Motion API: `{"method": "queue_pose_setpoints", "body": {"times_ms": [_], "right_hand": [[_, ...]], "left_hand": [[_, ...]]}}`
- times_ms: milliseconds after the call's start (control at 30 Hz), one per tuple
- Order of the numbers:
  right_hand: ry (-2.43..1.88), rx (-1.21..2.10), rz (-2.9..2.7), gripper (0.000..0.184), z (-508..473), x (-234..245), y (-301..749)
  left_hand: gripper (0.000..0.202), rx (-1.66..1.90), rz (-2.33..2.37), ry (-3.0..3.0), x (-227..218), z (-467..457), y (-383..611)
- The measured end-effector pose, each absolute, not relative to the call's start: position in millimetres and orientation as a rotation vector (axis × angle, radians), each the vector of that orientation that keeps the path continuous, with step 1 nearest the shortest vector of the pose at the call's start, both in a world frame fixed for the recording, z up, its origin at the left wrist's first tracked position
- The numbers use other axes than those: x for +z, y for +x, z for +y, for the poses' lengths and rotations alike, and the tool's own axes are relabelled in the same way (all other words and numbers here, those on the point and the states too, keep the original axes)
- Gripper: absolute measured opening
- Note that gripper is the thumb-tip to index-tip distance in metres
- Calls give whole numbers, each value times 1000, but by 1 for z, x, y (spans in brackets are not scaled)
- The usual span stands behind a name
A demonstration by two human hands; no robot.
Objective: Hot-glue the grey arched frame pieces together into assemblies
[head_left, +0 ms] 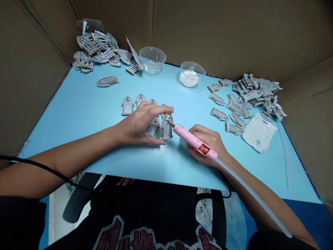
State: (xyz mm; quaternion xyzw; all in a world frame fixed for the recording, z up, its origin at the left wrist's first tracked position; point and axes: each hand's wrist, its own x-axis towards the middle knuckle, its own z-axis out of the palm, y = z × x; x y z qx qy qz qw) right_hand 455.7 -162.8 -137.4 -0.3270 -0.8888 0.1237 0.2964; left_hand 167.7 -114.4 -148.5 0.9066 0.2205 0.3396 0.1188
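Observation:
My right hand (206,142) is wrapped round a pink pen-shaped hot glue gun (194,140), its metal nozzle at the upper part of a small grey-white arched window-shaped piece (167,128). A long translucent glue stick (255,196) runs out of the gun's rear. My left hand (137,125) steadies that piece, index finger at its top and thumb at its base. A second arched piece (153,127) lies beside it under the curve of this hand. Behind my fingers sits a row of similar pieces (127,106), partly hidden.
Piles of arched pieces stand at the back left (99,50) and right (256,92). Two clear plastic cups are at the back, one nearly see-through (152,59), one holding white material (189,78). Crumpled white paper (260,132) lies right. Cardboard walls (234,38) enclose the blue table (85,111).

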Motion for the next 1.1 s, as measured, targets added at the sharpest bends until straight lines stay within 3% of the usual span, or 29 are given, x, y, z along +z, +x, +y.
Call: {"method": "queue_pose_setpoints", "body": {"times_ms": [300,1100], "right_hand": [[-896,344,-2362,14,-165,-135,454],[-917,300,-2351,15,-167,-132,453]], "left_hand": [[84,897,735,2660,-146,-115,166],[86,1162,577,2774,-148,-110,169]]}}
